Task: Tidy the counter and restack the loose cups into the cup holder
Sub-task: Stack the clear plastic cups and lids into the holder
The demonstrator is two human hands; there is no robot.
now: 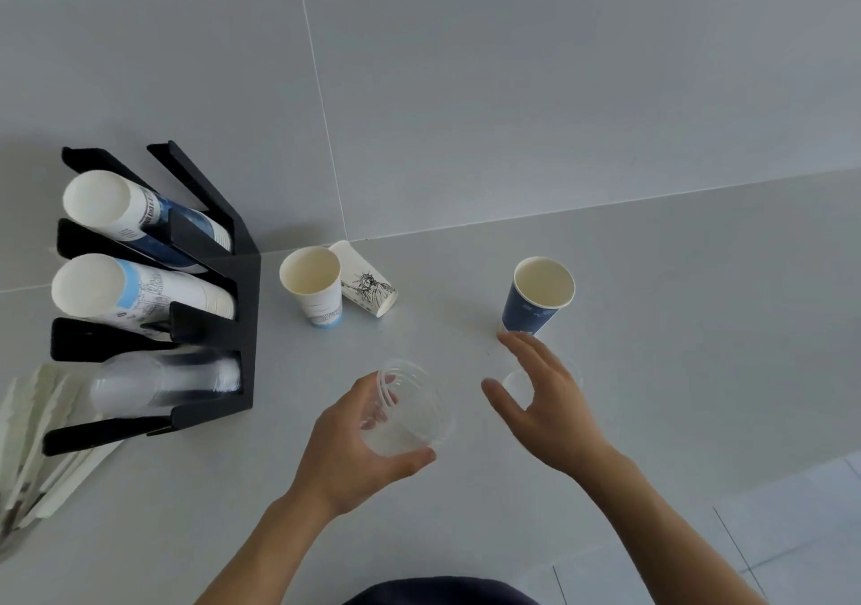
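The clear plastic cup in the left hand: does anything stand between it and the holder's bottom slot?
Nothing visible does. The grey counter between the clear plastic cup and the black cup holder is bare.

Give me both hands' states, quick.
Left hand: grips a clear plastic cup.
Right hand: open, fingers spread over another clear cup, holding nothing.

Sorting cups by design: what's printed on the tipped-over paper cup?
A black Statue of Liberty sketch on the white tipped-over paper cup, head view.
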